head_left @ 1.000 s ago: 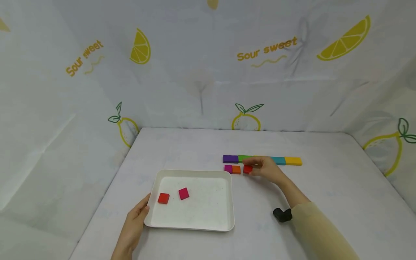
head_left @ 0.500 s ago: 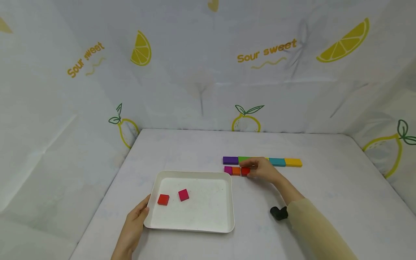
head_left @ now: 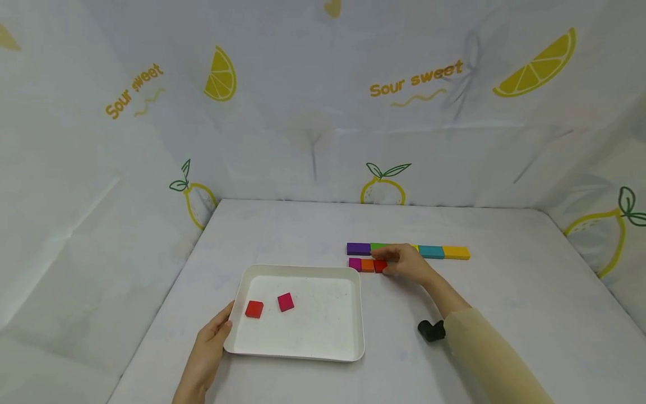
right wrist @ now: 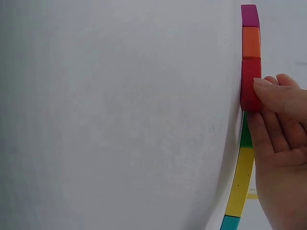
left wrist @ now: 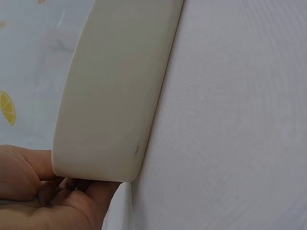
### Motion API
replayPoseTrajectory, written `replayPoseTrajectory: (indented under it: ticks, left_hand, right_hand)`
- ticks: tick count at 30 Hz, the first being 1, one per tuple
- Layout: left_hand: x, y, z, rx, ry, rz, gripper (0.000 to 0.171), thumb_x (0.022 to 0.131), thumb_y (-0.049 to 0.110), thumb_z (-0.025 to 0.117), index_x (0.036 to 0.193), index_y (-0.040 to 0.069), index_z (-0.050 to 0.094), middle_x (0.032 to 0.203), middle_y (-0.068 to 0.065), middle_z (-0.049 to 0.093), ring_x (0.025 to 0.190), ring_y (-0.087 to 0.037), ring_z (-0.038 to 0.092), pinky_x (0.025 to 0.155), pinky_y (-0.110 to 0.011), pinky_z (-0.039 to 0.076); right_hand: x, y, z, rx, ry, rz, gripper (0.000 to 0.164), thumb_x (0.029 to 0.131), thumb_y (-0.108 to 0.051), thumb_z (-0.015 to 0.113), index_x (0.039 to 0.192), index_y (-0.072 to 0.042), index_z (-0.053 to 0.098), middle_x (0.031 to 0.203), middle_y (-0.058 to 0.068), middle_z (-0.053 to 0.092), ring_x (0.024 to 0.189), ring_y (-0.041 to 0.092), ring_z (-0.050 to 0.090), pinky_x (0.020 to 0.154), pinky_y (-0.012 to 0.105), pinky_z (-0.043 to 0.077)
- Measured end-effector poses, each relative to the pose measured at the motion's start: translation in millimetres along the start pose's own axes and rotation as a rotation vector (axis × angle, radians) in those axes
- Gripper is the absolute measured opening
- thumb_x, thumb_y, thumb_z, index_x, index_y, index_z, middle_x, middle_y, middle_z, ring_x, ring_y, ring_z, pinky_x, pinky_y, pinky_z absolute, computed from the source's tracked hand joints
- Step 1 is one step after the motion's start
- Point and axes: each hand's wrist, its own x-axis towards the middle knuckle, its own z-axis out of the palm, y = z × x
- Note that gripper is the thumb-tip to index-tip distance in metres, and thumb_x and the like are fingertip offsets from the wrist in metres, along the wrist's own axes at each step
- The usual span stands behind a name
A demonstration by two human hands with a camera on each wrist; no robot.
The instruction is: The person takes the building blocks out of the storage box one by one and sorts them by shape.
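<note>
My right hand [head_left: 407,262] pinches a red block [right wrist: 250,84] between thumb and fingers. This block stands at the right end of a short row, against an orange block [head_left: 367,265], with a magenta block [head_left: 355,264] beyond. Just behind runs a longer row of flat blocks: purple [head_left: 358,248], green, yellow, teal [head_left: 431,252] and amber [head_left: 456,252]; my fingers partly hide the green and yellow ones. My left hand [head_left: 206,349] grips the left side of a white tray [head_left: 323,335]. Inside it lie a red-orange block [head_left: 254,309] and a crimson block [head_left: 285,302], apart from each other.
A small black object [head_left: 431,331] shows beside the right sleeve [head_left: 487,353], its kind unclear. The white table [head_left: 292,230] ends at a lemon-printed cloth [head_left: 282,146] behind and at the sides.
My right hand has slid the red block left, closing the gap to the orange block. The left hand and tray have stayed in place.
</note>
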Motion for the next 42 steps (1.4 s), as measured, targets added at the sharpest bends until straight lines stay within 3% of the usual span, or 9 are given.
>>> replayPoseTrajectory:
  ticks: [3,7,11,16,23,27,30,37,42]
  left_hand:
    - [1.1,1.0,-0.4,0.009,0.0,0.0,0.05,0.107,0.01,0.034,0.157,0.006,0.025,0.165,-0.012,0.022,0.155,-0.03,0.017,0.097,0.002,0.034]
    - [2.6,2.9,-1.0,0.02,-0.004,-0.005,0.05,0.107,0.01,0.033,0.157,0.006,0.025,0.166,-0.011,0.021,0.155,-0.029,0.015,0.12,-0.026,0.029]
    - [3.7,4.0,-1.2,0.012,-0.009,-0.006,0.05,0.107,0.008,0.032,0.157,0.004,0.024,0.166,-0.013,0.019,0.155,-0.03,0.014,0.123,-0.046,0.019]
    - [3.9,4.3,-1.3,0.017,-0.013,-0.006,0.05,0.107,0.008,0.032,0.156,0.004,0.024,0.166,-0.013,0.019,0.155,-0.03,0.015,0.122,-0.042,0.021]
    - [4.3,4.6,-1.9,0.014,-0.012,0.008,0.05,0.107,0.008,0.033,0.156,0.003,0.025,0.166,-0.012,0.021,0.155,-0.029,0.016,0.099,0.001,0.033]
    - [4.7,5.1,-3.0,0.029,-0.009,0.001,0.05,0.107,0.009,0.033,0.156,0.004,0.025,0.166,-0.011,0.021,0.155,-0.028,0.016,0.114,-0.016,0.032]
    - [5.2,4.8,-3.4,0.035,-0.009,-0.003,0.05,0.107,0.009,0.033,0.156,0.005,0.025,0.166,-0.011,0.021,0.155,-0.028,0.015,0.12,-0.028,0.026]
    - [4.5,1.5,-1.3,-0.002,-0.009,0.007,0.05,0.107,0.008,0.034,0.156,0.003,0.026,0.165,-0.013,0.022,0.154,-0.029,0.017,0.096,0.004,0.033]
    - [2.2,0.4,-0.6,0.011,-0.005,-0.012,0.05,0.107,0.01,0.033,0.156,0.005,0.025,0.166,-0.013,0.021,0.155,-0.029,0.017,0.117,-0.021,0.03]
  right_hand:
    - [0,0,0,0.006,0.009,-0.008,0.043,0.086,0.004,0.067,0.126,-0.011,0.067,0.129,0.011,0.068,0.125,0.032,0.059,0.107,0.05,0.05]
    - [1,0,0,0.014,0.023,-0.016,0.043,0.086,0.003,0.068,0.126,-0.011,0.067,0.129,0.011,0.068,0.123,0.032,0.059,0.105,0.049,0.051]
    - [1,0,0,0.013,0.026,-0.011,0.043,0.086,0.003,0.067,0.126,-0.011,0.067,0.129,0.011,0.068,0.124,0.032,0.059,0.105,0.049,0.052]
    - [1,-4,1,-0.003,0.04,0.011,0.042,0.086,0.002,0.069,0.125,-0.011,0.067,0.128,0.011,0.068,0.124,0.032,0.059,0.105,0.049,0.051]
    - [-3,-17,11,0.042,0.087,-0.019,0.038,0.089,-0.006,0.071,0.126,-0.012,0.068,0.128,0.012,0.068,0.125,0.033,0.06,0.101,0.042,0.055]
    - [-8,-44,27,0.114,0.09,-0.064,0.038,0.087,-0.012,0.074,0.125,-0.009,0.068,0.128,0.012,0.069,0.121,0.033,0.063,0.095,0.036,0.059]
    - [-12,-69,42,0.171,0.039,-0.113,0.04,0.085,-0.009,0.076,0.123,-0.006,0.068,0.127,0.015,0.068,0.12,0.033,0.064,0.1,0.043,0.056]
    - [-22,-109,76,0.241,-0.149,-0.203,0.043,0.082,-0.011,0.08,0.123,-0.007,0.068,0.127,0.017,0.068,0.122,0.033,0.064,0.11,0.049,0.047]
    - [-25,-125,95,0.326,-0.217,-0.192,0.041,0.082,-0.011,0.079,0.122,-0.01,0.069,0.128,0.017,0.068,0.122,0.038,0.062,0.109,0.048,0.048]
